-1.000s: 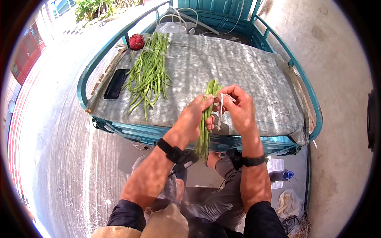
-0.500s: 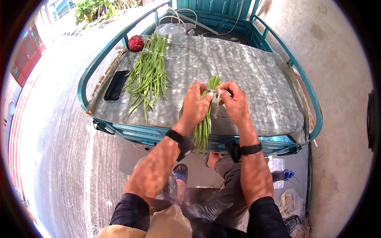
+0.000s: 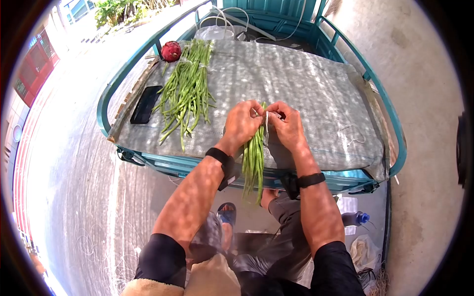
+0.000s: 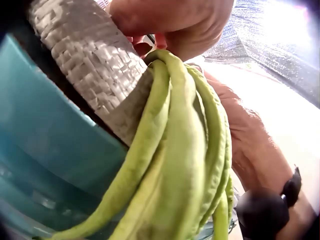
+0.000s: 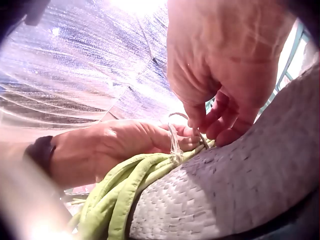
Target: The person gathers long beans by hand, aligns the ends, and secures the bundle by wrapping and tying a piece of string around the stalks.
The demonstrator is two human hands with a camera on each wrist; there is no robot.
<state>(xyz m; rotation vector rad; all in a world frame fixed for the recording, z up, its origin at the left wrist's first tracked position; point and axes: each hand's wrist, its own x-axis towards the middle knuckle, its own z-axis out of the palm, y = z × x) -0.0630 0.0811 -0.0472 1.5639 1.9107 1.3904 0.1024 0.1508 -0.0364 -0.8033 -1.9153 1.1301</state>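
On my feed, the left hand [image 3: 242,123] has its fingers curled round the top of a slim bundle of long green beans [image 3: 253,158]. The bundle lies over the near edge of the grey woven sacking [image 3: 306,84] spread on the teal metal cart [image 3: 163,162], and its lower ends hang past the rail. The right hand [image 3: 286,126] pinches a thin pale string [image 5: 174,140] at the bundle's top, fingertips clenched on it. The left wrist view is very close, so the string seems wound round the beans, though I can't be sure. Further up the sacking lie a loose pile of long green beans [image 3: 187,89], a flat black phone [image 3: 146,104] and a round dark-red fruit [image 3: 171,51].
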